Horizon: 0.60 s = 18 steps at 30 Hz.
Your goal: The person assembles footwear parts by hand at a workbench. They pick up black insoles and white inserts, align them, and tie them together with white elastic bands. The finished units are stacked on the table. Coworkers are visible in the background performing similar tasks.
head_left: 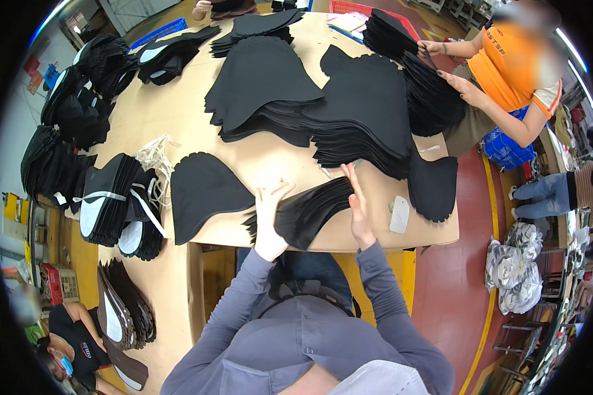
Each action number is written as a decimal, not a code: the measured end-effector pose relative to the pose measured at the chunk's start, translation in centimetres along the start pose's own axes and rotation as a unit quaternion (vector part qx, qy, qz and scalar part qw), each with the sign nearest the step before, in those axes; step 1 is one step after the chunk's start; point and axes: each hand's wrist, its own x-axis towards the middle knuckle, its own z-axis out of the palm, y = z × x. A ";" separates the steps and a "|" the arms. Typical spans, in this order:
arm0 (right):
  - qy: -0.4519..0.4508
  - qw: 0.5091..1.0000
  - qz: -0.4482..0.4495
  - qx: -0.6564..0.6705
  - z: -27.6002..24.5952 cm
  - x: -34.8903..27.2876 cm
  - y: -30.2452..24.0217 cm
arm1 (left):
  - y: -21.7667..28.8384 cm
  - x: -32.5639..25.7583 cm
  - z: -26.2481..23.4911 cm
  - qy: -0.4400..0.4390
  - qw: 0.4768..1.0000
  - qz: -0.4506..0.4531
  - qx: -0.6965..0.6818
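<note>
A fanned stack of black cut fabric pieces [310, 210] lies at the near edge of the tan worktable [178, 112]. My left hand [269, 220] presses on the stack's left end with fingers spread. My right hand [357, 204] rests flat along its right side, fingertips pointing away from me. Both grey sleeves come up from the lower edge. A single black scalloped piece [204, 191] lies flat on the table just left of my left hand.
Big piles of black pieces [349, 112] fill the table's middle. Tied bundles [112, 197] and white cords [155, 155] sit at left. A person in orange [507, 72] handles a stack at right. A white tag [399, 214] lies near the edge. Another person crouches lower left [66, 342].
</note>
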 end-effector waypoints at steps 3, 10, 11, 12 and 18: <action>-0.074 0.996 0.054 0.003 -1.2 -0.2 2.0 | 0.0 -0.3 0.7 0.069 0.996 -0.042 -0.040; -0.223 0.925 -0.148 -0.271 7.4 0.7 -12.0 | 0.8 -0.3 0.6 0.097 0.980 -0.022 -0.171; -0.233 0.918 -0.166 -0.273 8.0 0.5 -12.6 | 0.3 -1.0 1.1 0.131 0.961 -0.070 -0.234; -0.244 0.913 -0.181 -0.273 8.4 0.1 -12.9 | -0.6 -2.1 1.7 0.163 0.934 -0.121 -0.295; -0.212 0.949 -0.184 -0.145 10.8 0.0 -14.3 | 2.7 0.7 0.7 0.138 0.873 -0.163 -0.439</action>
